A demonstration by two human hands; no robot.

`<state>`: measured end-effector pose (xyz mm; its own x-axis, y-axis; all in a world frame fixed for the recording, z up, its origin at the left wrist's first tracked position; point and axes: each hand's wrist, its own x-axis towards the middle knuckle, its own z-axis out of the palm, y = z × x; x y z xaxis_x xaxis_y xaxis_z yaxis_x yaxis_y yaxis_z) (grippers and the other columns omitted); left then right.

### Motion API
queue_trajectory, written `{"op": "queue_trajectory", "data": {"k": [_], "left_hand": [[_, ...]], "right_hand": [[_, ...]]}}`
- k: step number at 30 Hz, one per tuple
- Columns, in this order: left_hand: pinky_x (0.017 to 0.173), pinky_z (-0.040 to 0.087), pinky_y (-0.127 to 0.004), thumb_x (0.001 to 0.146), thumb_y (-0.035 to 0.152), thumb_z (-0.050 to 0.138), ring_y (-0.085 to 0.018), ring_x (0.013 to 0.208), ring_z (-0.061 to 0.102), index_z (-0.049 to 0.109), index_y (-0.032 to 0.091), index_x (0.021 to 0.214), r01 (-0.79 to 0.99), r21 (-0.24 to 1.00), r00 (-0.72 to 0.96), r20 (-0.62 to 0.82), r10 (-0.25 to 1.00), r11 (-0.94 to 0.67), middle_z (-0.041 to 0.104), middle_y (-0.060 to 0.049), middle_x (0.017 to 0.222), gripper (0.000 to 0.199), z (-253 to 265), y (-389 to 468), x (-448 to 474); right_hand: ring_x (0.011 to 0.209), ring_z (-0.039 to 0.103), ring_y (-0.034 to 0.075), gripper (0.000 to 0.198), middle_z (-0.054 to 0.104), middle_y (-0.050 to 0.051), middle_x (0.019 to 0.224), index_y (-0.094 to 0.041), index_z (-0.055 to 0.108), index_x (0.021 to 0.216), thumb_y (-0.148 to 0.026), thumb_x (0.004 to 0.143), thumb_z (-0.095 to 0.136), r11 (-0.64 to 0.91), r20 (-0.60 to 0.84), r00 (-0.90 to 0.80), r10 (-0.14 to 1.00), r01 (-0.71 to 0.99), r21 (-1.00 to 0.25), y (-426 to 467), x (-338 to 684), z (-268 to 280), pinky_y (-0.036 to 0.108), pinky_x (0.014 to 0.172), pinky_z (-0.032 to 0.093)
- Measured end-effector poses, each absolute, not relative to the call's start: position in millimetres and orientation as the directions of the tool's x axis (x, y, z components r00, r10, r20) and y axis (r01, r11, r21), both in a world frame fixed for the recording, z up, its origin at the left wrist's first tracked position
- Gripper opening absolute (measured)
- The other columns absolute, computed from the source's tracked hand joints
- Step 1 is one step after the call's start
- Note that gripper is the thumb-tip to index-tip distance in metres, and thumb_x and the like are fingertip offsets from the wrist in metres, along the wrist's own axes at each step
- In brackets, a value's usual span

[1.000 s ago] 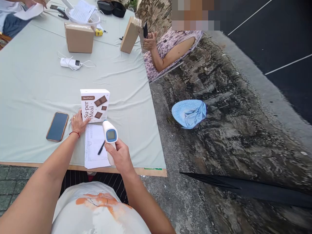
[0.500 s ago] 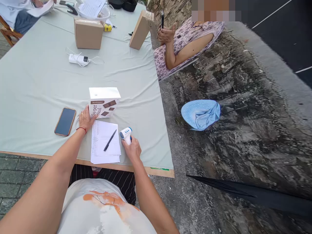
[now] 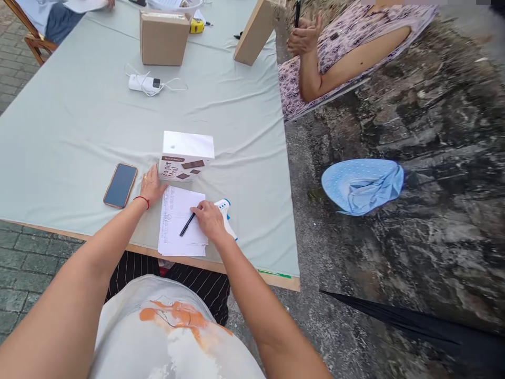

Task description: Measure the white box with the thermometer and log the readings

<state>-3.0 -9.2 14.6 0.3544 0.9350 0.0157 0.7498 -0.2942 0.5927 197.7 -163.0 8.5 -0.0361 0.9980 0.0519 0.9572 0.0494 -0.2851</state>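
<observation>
My right hand has its fingers closed on the upper end of a black pen over a stack of printed papers. Just right of that hand, a white and blue infrared thermometer lies on the table, partly hidden by it. My left hand, with a red string on the wrist, rests with fingers stretched out at the lower left corner of a white snack box printed with brown bars. Its thumb reaches the papers' top edge. Left of this hand lies a phone with a dark screen.
Farther back on the cloth-covered table stand a cardboard box, a tilted carton, a white corded device and a yellow tape measure. A person sits at the right edge near a blue hat.
My right hand has let go of the thermometer, moved left and taken the pen's end. My left hand has slid off the box's front to its corner. The view has shifted.
</observation>
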Motion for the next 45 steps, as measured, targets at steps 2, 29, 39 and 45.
{"op": "queue_trajectory", "data": {"k": [2, 29, 39, 45], "left_hand": [[0.118, 0.025, -0.055, 0.084, 0.04, 0.06, -0.036, 0.146, 0.03, 0.024, 0.012, 0.152, 0.781, 0.542, 0.379, -0.015, 0.925, -0.311, 0.034, -0.022, 0.156, 0.081, 16.0, -27.2, -13.8], [0.121, 0.018, -0.053, 0.078, 0.047, 0.061, -0.038, 0.143, 0.034, 0.047, 0.017, 0.14, 0.804, 0.34, 0.525, -0.02, 0.851, -0.488, 0.039, -0.017, 0.154, 0.07, 33.9, -85.0, -25.0], [0.121, 0.017, -0.052, 0.078, 0.047, 0.061, -0.037, 0.143, 0.033, 0.048, 0.016, 0.138, 0.793, 0.362, 0.529, -0.014, 0.848, -0.489, 0.039, -0.017, 0.154, 0.07, 32.5, -86.7, -23.9], [0.121, 0.015, -0.053, 0.078, 0.046, 0.062, -0.039, 0.143, 0.032, 0.046, 0.018, 0.14, 0.789, 0.386, 0.524, -0.015, 0.852, -0.478, 0.038, -0.016, 0.155, 0.07, 31.3, -86.8, -23.2]], "right_hand": [[0.082, 0.047, 0.022, 0.032, 0.061, 0.01, 0.091, -0.022, 0.073, 0.089, -0.01, 0.09, 0.043, 0.131, 0.056, -0.12, 0.991, 0.944, -0.302, -158.3, 207.6, 8.0, 0.034, 0.071, 0.034], [0.062, 0.052, 0.016, 0.014, 0.058, -0.002, 0.062, -0.026, 0.053, 0.067, -0.037, 0.072, 0.048, -0.209, -0.032, 0.462, 0.886, 0.337, -0.918, -166.4, 115.8, 5.6, 0.032, 0.065, 0.045], [0.063, 0.054, 0.016, 0.016, 0.06, -0.002, 0.066, -0.025, 0.055, 0.07, -0.039, 0.075, 0.049, -0.232, -0.062, 0.435, 0.899, 0.35, -0.908, -169.0, 118.0, 6.0, 0.032, 0.068, 0.046], [0.062, 0.053, 0.016, 0.016, 0.06, -0.002, 0.065, -0.025, 0.054, 0.07, -0.039, 0.076, 0.049, -0.248, -0.078, 0.433, 0.898, 0.351, -0.903, -169.1, 117.7, 7.0, 0.032, 0.067, 0.046]]}}
